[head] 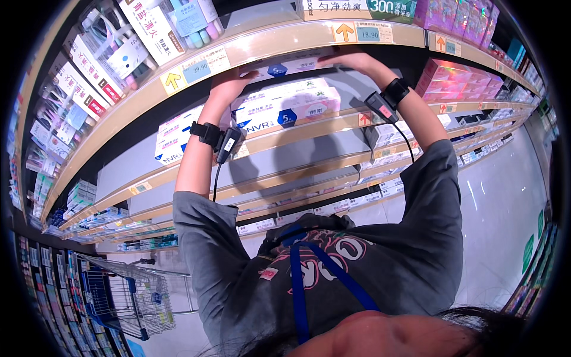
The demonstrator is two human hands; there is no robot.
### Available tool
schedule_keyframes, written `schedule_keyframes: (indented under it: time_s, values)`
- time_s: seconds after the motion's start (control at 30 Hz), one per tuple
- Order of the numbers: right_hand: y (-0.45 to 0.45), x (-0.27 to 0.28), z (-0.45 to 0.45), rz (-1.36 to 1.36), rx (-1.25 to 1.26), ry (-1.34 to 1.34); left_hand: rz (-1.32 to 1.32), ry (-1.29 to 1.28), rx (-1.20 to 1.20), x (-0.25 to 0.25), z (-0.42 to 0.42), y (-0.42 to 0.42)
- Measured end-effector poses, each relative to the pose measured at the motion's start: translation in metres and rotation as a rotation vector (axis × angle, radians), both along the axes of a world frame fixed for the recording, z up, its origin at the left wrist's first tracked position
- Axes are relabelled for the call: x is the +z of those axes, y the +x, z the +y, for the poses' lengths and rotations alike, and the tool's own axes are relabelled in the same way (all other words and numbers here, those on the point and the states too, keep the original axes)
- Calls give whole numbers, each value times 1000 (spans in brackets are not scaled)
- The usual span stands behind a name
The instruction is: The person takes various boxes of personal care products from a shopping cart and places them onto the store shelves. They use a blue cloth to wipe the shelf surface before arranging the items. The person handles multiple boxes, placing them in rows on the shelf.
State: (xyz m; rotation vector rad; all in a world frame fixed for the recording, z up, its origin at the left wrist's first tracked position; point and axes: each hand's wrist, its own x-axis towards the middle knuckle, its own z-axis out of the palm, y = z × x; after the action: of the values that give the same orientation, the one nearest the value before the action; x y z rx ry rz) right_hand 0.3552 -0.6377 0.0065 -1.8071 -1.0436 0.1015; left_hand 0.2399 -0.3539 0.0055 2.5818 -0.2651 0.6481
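My left hand (229, 91) and my right hand (352, 61) reach under the upper shelf lip. Between them is a white and purple toothpaste carton (290, 68) with a blue hexagon, one hand at each end. The lip and shadow hide part of the carton and some fingertips. In front of it, similar NVR cartons (287, 109) are stacked on the shelf. Another stack of these cartons (171, 138) stands to the left, partly behind my left forearm. Each wrist wears a black strap with a cabled device.
The upper shelf edge (267, 47) with price tags overhangs my hands. Pink shiny boxes (461, 80) stand to the right. Toothbrush packs (127, 56) fill the upper left. Lower shelves (290, 172) run below. A wire shopping cart (129, 296) stands on the floor at lower left.
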Motion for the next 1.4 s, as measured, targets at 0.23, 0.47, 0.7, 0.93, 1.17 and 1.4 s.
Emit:
schedule_keyframes:
  time_s: [0.23,0.47,0.7,0.93,1.17,1.4]
  values:
    - [33,-46,11,103,-11,107,54,63,-51,-21,12,10]
    - [19,-44,13,139,-68,-484,410,-18,22,-27,15,-4]
    - [-44,-24,55,-442,-62,-679,381,178,436,-18,49,-52]
    - [-73,-30,100,-533,17,-689,376,215,438,-43,78,-58]
    - [-62,-43,96,-519,19,-724,252,254,374,-48,61,-70]
    - [-82,-43,102,-586,19,-686,150,225,403,-55,56,-68]
